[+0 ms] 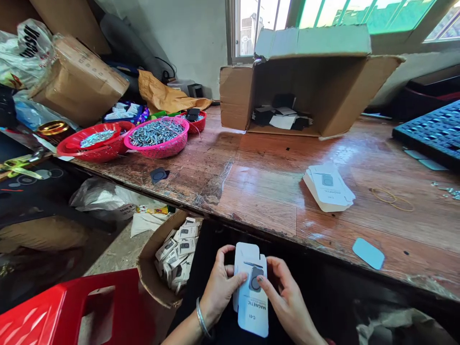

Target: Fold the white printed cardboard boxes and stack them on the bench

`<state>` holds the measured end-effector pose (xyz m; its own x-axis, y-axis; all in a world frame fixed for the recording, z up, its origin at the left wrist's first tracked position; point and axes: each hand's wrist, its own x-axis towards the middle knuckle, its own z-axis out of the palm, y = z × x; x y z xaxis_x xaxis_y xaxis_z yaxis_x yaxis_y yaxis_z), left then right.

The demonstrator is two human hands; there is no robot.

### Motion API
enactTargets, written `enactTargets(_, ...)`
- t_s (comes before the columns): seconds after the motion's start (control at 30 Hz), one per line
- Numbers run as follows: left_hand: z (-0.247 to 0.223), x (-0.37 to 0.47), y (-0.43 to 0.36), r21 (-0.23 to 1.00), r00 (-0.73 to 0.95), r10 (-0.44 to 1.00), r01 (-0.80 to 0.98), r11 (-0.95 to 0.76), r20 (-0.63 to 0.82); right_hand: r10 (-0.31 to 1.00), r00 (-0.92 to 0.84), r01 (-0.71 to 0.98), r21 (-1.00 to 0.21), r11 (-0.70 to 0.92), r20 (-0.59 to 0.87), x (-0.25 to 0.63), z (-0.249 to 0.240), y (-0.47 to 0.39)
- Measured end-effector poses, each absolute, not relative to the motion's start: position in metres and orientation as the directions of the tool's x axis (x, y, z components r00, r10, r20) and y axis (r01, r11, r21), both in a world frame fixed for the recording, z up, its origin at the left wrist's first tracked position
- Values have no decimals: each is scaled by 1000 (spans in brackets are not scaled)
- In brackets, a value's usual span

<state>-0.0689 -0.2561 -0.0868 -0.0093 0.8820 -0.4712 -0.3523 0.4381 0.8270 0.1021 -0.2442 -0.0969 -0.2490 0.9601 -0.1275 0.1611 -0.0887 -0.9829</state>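
Note:
Over my lap, both hands hold a white box blank [253, 306], a flat printed carton with "MAGNETIC" and a dark device picture on it. My left hand [223, 287], with a bangle at the wrist, pinches its left edge, thumb on top. On the right edge my right hand [283, 294] grips it, thumb resting near the printed picture and fingers behind. A stack of similar box blanks [328, 189] lies on the wooden table [266, 187] ahead. Below the table's edge, at my left, a cardboard carton [153, 268] holds many folded small boxes [179, 254].
A large open cardboard box [235, 98] with black and white pieces stands at the back. Pink basket [158, 149] and red basket [89, 154] hold metal parts. Rubber bands [391, 199] and a light-blue card [369, 254] lie at right. A red stool [72, 306] stands lower left.

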Motion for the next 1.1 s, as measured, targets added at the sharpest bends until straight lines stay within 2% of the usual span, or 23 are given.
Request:
enactTargets(0.1,-89,-70,-264,826,39,917,-420,376,-398,968,-221,34,-993,-117,-121,106,-89,-241)
enactTargets(0.2,-91,-73,-271,835,81,934,-427,347,-347,958,-243,-4,-987,-161,-155,108,-90,-240)
enactTargets(0.33,-93,-79,-281,831,138,929,-416,368,-342,930,-310,17,-979,-202,-197,110,-94,-243)
enactTargets(0.43,-93,-80,-289,827,170,916,-394,400,-363,906,-383,62,-983,-170,-181,111,-92,-248)
enactTargets(0.6,-87,-79,-291,883,102,924,-271,383,-369,873,-463,105,-987,-119,-154,110,-81,-253)
enactTargets(0.7,-82,-78,-288,914,78,936,-200,352,-343,876,-418,62,-969,-237,-241,106,-75,-250)
enactTargets(0.83,-76,-76,-286,882,100,917,-250,400,-387,832,-426,-29,-913,-406,-356,105,-67,-239)
enactTargets(1.0,-78,-79,-283,890,142,913,-207,406,-383,864,-460,77,-979,-191,-205,112,-64,-236)
enactTargets(1.1,-79,-83,-282,943,123,946,-112,315,-301,858,-487,96,-986,-133,-163,114,-62,-241)
